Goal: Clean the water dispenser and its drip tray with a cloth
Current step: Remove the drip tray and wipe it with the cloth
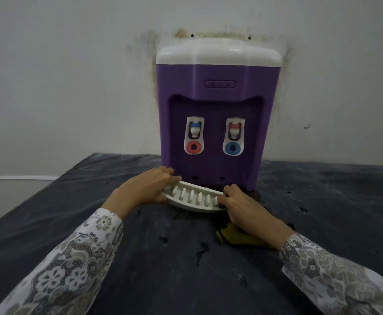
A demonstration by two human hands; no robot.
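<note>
Cloth: our yellow-green cloth (pixel 240 235) lies low centre-right on the dark table (pixel 163 269).
Left hand (pixel 140 192): fingers curled, gripping the drip tray (pixel 192 198) at its left end.
Right hand (pixel 240 203): fingers curled on its right end.
Dispenser: our purple water dispenser (pixel 217 110) stands behind, centre frame, against the wall.

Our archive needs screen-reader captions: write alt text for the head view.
Both hands, left hand and right hand, grip a white drip tray in front of a purple water dispenser on a dark table; a yellow cloth lies under the right wrist.
</note>
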